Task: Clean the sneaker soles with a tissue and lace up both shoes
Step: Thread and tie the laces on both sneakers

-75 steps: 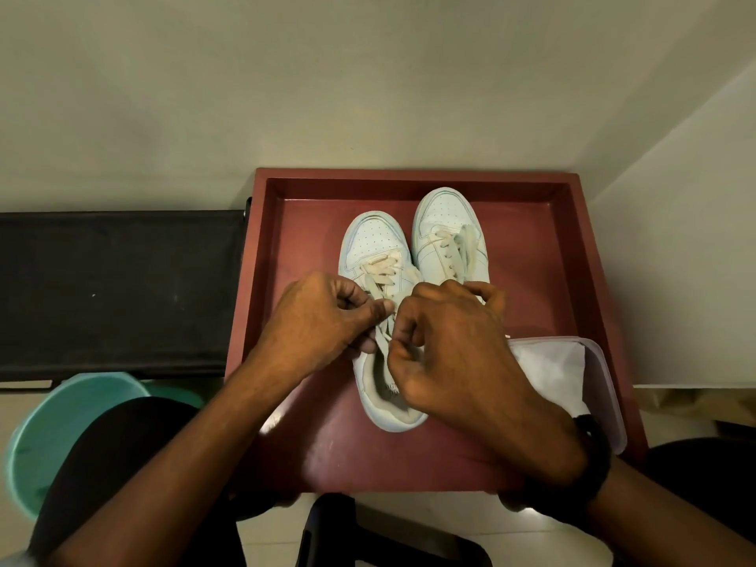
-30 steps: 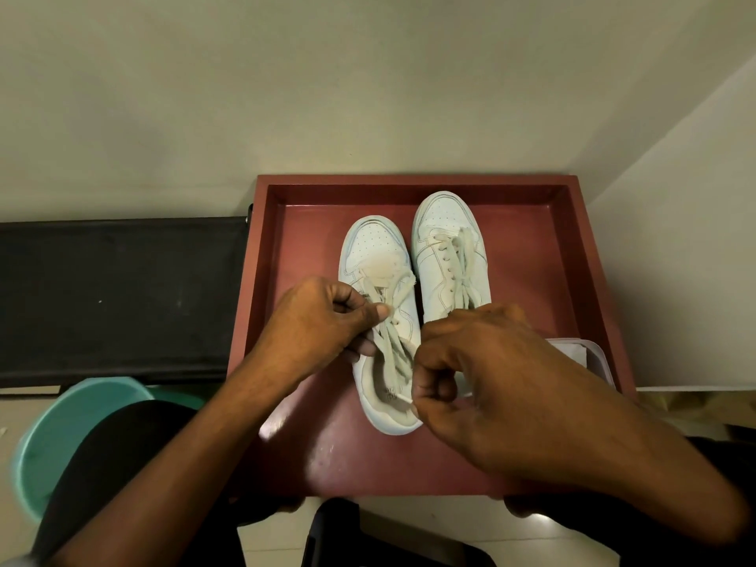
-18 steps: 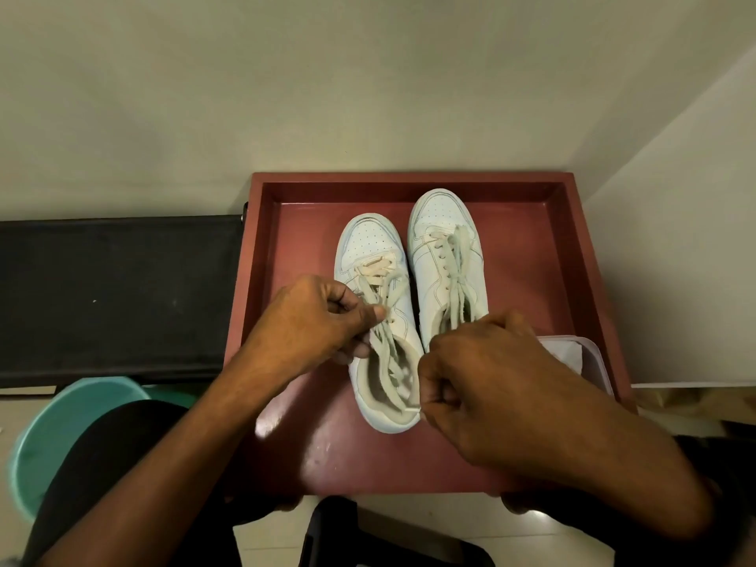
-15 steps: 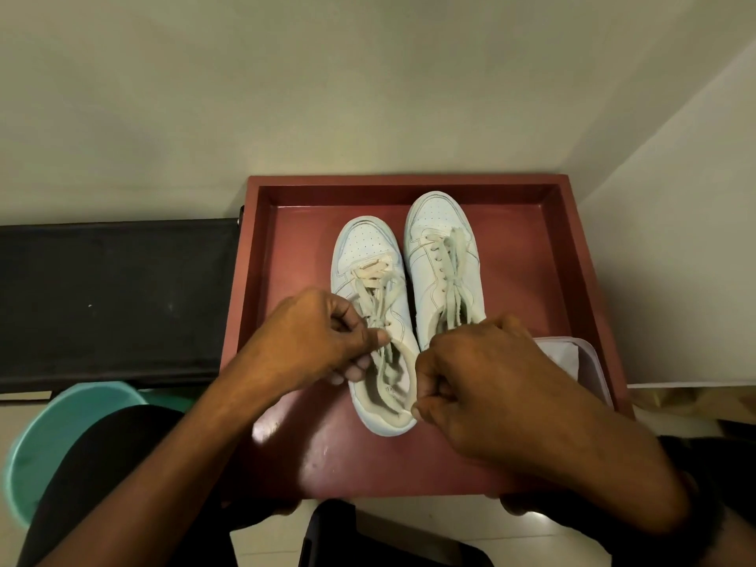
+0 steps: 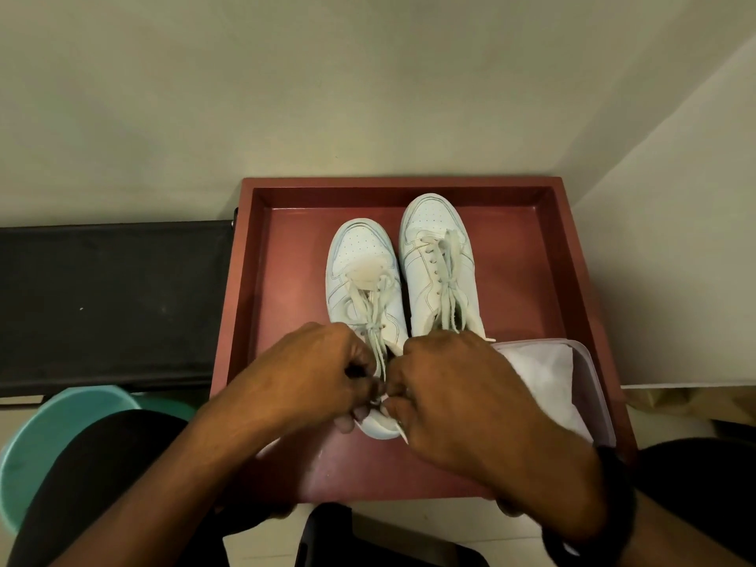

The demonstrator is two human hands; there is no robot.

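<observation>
The sneaker being worked on (image 5: 360,280) is smooth white leather with a perforated toe cap and fine stitched seams. It stands on its sole, toe pointing away, in the middle of a dark red tray (image 5: 282,304), and its heel is hidden under the hands. Its laces (image 5: 378,321) are flat, cream and soft-looking, and they run down the tongue into a narrow bunch between the two fists. The left hand (image 5: 315,374) is knuckles up with its fingers curled in, pinching the laces at the fingertips. The right hand (image 5: 450,386) mirrors it, touching fingertip to fingertip, clenched on the same laces with a loose end trailing out below it. Just beside the shoe, on the right and a little farther back, stands the second sneaker (image 5: 437,263), its own lacing (image 5: 448,280) lying slack over the open tongue. In the tray's near right corner sits a clear plastic box (image 5: 589,370) with rounded corners, holding crumpled white tissue (image 5: 540,378). A black band (image 5: 605,505) circles the right wrist. Left of the tray are a matte black bench top (image 5: 110,296) and a round teal bucket (image 5: 53,435) on the floor.
</observation>
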